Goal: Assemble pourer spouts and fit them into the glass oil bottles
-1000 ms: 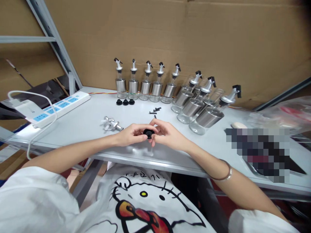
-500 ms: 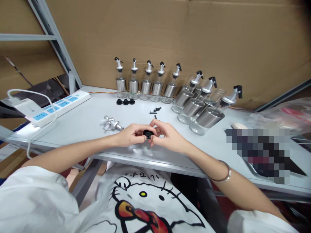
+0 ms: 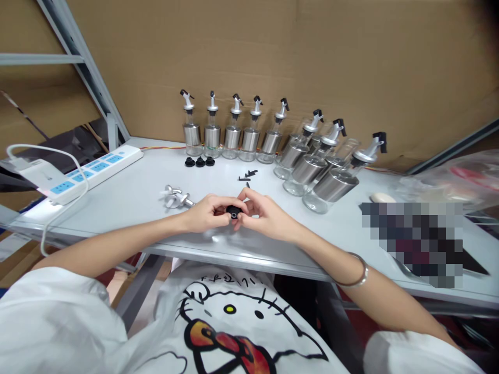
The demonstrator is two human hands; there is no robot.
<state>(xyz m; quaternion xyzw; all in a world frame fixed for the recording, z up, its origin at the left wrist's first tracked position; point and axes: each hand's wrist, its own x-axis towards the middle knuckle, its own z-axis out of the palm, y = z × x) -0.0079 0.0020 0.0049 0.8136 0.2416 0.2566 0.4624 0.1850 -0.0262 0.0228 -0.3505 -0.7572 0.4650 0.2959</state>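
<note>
Near the table's front edge, both of my hands hold a small round black bottle stopper (image 3: pixel 234 212) with a hole facing me. My left hand (image 3: pixel 210 214) pinches it from the left; its fingers are closed. My right hand (image 3: pixel 263 217) grips its other side between thumb and fingers. Left of my left hand lie a few silver pourer spouts (image 3: pixel 175 198). Three more black stoppers (image 3: pixel 200 162) sit in a row farther back. Beyond my fingertips are several small black levers (image 3: pixel 249 175).
Several glass oil bottles (image 3: pixel 250 140) with steel sleeves and spouts stand along the back and right. A white power strip (image 3: pixel 97 174) with a cable occupies the left. At right are a plastic bag (image 3: pixel 448 182), a white oval object (image 3: pixel 382 198) and a blurred item.
The stopper has tilted slightly in my fingers, and its hole shows a lighter ring. Both hands stay around it; the camera view has shifted a little.
</note>
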